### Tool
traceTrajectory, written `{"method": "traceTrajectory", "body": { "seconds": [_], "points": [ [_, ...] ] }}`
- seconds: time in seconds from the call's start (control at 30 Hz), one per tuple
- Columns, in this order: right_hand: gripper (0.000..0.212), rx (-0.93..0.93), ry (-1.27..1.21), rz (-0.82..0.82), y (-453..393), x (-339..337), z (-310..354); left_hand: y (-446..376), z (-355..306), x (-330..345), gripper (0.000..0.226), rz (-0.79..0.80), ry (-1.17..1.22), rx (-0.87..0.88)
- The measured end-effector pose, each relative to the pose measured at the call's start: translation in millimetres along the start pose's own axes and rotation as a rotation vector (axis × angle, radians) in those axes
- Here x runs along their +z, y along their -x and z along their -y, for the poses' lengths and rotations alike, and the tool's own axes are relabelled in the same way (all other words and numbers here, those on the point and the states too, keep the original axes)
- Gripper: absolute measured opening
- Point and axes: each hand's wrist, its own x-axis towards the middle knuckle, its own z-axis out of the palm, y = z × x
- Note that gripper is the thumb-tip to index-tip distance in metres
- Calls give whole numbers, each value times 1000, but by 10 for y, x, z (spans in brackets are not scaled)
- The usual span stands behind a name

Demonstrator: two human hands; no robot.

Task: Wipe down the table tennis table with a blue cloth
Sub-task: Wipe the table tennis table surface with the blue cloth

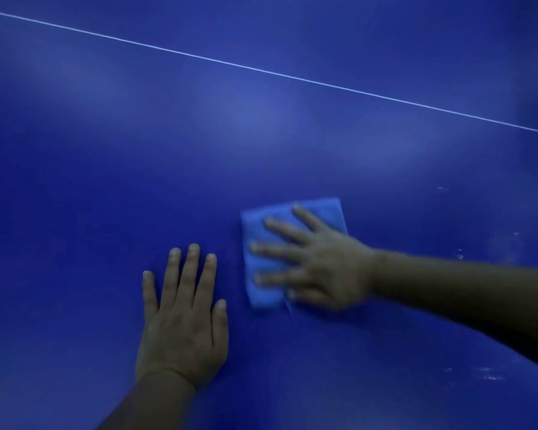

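The dark blue table tennis table (199, 150) fills the whole view. A folded light blue cloth (263, 293) lies flat on it, right of centre. My right hand (317, 262) presses on the cloth with straight, spread fingers, its arm coming in from the right; hand and cloth are blurred by motion. My left hand (184, 318) rests flat on the bare table just left of the cloth, fingers straight and close together, holding nothing.
A thin white line (261, 69) crosses the table diagonally from upper left to mid right. Small pale specks and smears (485, 375) show on the surface at the right, near my right forearm.
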Motion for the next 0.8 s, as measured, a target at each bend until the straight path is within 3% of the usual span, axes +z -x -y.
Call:
{"method": "traceTrajectory", "body": {
  "seconds": [0.07,0.1,0.2,0.27,0.43,0.53,0.67,0.73,0.8],
  "points": [
    [46,-50,-23,29,395,8,32,4,-6,-3,64,15,-13,-1],
    [47,57,-6,5,456,19,-118,9,-3,-5,63,20,-17,-3],
    [53,701,-31,-90,131,-6,-673,13,4,-1,63,37,-17,-1],
    [55,933,-75,-127,-398,-101,-845,16,11,6,64,25,-14,4],
    [51,923,-133,-151,-1456,-219,-1068,6,16,24,64,0,-42,6],
    [51,1166,-100,-139,-967,-190,-1522,4,11,27,64,-11,-44,12],
    [53,1647,-176,-204,581,-113,-1804,-3,10,24,65,-4,-50,13],
    [55,1642,-181,-172,886,-109,-1705,1,8,18,65,8,-50,9],
    [60,1413,-123,-104,835,-52,-1420,5,4,13,64,11,-44,6]
  ]
}}
